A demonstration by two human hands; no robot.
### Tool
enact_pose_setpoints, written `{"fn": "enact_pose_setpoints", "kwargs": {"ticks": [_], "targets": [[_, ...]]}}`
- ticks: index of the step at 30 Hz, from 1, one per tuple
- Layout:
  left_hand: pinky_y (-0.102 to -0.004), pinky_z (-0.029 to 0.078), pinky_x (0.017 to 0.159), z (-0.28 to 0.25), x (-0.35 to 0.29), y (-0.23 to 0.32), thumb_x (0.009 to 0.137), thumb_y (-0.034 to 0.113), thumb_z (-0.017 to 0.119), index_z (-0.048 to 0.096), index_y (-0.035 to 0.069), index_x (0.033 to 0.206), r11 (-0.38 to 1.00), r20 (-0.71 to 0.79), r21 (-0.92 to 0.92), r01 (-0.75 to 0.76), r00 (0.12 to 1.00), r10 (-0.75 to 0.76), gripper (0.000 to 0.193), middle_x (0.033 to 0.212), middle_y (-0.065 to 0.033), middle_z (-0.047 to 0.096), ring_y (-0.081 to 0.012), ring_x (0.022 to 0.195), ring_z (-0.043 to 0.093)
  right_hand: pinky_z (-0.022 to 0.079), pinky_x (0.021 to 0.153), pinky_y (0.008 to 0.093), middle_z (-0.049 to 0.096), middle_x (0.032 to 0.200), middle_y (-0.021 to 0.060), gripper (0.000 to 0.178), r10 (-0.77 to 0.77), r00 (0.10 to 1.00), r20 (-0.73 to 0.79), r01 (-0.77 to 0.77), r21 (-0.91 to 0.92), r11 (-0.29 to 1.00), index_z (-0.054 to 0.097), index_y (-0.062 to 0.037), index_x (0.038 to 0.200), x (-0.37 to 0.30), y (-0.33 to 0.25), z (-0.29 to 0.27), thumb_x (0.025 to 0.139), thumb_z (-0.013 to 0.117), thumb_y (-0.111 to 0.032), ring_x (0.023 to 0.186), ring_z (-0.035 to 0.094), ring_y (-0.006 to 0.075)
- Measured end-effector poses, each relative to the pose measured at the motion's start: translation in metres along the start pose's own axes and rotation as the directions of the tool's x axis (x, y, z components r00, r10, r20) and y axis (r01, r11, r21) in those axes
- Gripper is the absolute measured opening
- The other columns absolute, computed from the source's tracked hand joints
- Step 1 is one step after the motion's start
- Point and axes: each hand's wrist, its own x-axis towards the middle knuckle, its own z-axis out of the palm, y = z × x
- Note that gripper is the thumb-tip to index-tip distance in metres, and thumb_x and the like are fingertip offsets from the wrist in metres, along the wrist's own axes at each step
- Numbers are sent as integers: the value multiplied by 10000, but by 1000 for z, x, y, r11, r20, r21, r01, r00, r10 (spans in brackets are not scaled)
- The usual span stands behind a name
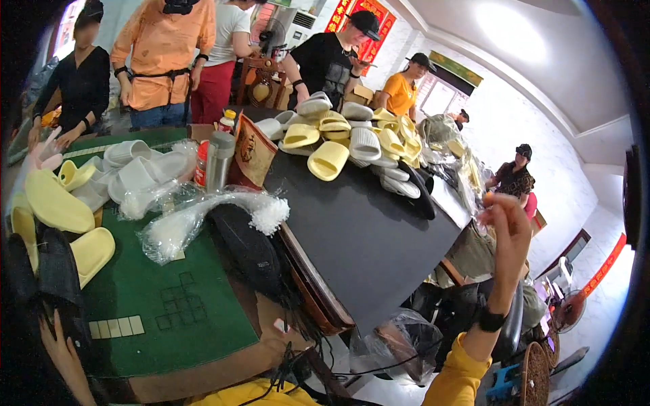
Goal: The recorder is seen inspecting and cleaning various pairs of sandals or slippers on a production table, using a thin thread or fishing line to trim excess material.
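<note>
My left hand (64, 355) is low at the left edge, its fingers stretched and apart, against a black slipper (59, 267). Whether it bears any of the slipper's weight I cannot tell. Yellow slippers (61, 201) and light grey slippers (145, 176) lie close by on the green mat (203, 331). Raised at the right, away from the tables, is my right hand (509, 230), with a dark band on the wrist. Its fingers are bent together at the tips around something small, which is too blurred to name.
Clear plastic bags of white granules (179, 227), a steel flask (219, 162) and a brown-red packet (254, 152) stand mid-table. Yellow and grey slippers (328, 159) are heaped on the black tabletop (345, 233). Several people stand beyond. Cables (291, 365) hang between the tables.
</note>
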Motion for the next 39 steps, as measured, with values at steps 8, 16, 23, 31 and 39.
{"fn": "enact_pose_setpoints", "kwargs": {"ticks": [8, 16, 23, 31, 39], "targets": [[-422, 436, 980, -50, -44, 73, 804, -74, 631, 544, -33, 1267, 753, -65, -524, -398, 900, 430, 473, 1241, -219, 548, -378, 1166, 534, 525, 662, 264, 692, 937, 74, 223, 95, 984, 152, -62, -210, 976, 665, -22, 1091, 81, 79, 12, 966, 579, -187, 760, 652, 111], [-475, 393, 1039, -92, -29, 140, 765, 31, 718, 540, 12, 1286, 641, 222, -661, -390, 714, 664, 551, 1313, -203, 513, -405, 1237, 472, 490, 944, 384, 655, 1141, 189, 493, 431, 823, 370, -202, -519, 831, 600, -25, 1237, 85, 247, 99, 797, 736, -202, 1075, 623, 331], [-540, 300, 1112, -91, -21, 187, 918, 162, 614, 386, 140, 1470, 611, 241, -472, -635, 574, 783, 598, 1500, -180, 350, -414, 1363, 334, 423, 1053, 428, 432, 1447, 161, 844, 333, 840, 427, 144, -769, 623, 396, -75, 1425, 94, 330, 146, 706, 821, -197, 1275, 467, 368], [-594, 273, 1097, -81, -19, 201, 906, 172, 640, 372, 172, 1486, 677, 298, -513, -527, 631, 717, 639, 1520, -180, 300, -432, 1380, 280, 476, 963, 533, 271, 1551, 91, 993, 477, 802, 359, 153, -896, 418, 270, -278, 1499, 100, 390, 194, 685, 774, -18, 1265, 465, 401], [-585, 276, 1103, -74, -24, 198, 910, 149, 632, 372, 171, 1487, 673, 284, -524, -522, 637, 716, 633, 1529, -188, 269, -442, 1391, 248, 516, 835, 498, 557, 1236, 122, 667, 237, 888, 394, 286, -877, 385, 463, -170, 1353, 97, 386, 193, 745, 651, 26, 994, 602, 414]]}}
